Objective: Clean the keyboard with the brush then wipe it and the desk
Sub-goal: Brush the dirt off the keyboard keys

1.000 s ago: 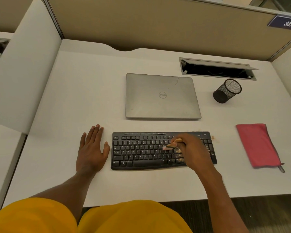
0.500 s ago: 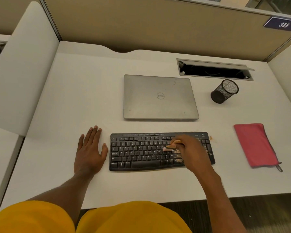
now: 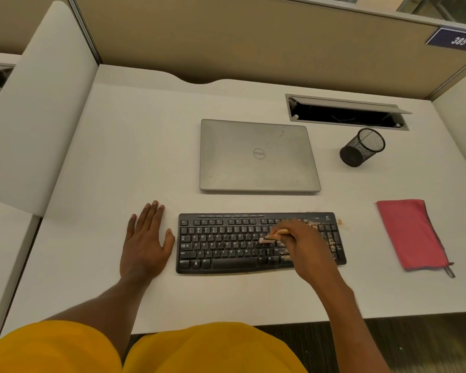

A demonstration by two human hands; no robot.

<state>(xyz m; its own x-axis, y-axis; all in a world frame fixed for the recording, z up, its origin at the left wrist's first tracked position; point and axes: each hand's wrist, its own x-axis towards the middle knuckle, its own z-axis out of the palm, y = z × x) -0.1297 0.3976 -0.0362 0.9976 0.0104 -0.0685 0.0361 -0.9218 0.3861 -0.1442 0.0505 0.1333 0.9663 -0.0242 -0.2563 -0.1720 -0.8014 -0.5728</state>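
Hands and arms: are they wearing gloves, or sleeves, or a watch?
No gloves. The left hand and right hand are bare, with no rings or watch showing. The left arm and right arm have no sleeves over them either. Mustard-yellow clothing fills the bottom edge; which garment it is cannot be told.

Office, open-plan cubicle. White tabletop (image 3: 119, 157) boxed in by a beige fabric partition (image 3: 226, 36) at 12 o'clock and white side dividers (image 3: 38, 117) at 9 and 3. Number plate "385" (image 3: 456, 40) on the partition at 1 o'clock. Flip-lid cable hatch (image 3: 345, 113) set in the tabletop at 1 o'clock. Closed Dell laptop (image 3: 258, 156) centre, keyboard (image 3: 226, 243) at 6 o'clock, mesh pen cup (image 3: 362, 148) at 2. Neighbouring desk (image 3: 0, 238) at 9 o'clock.
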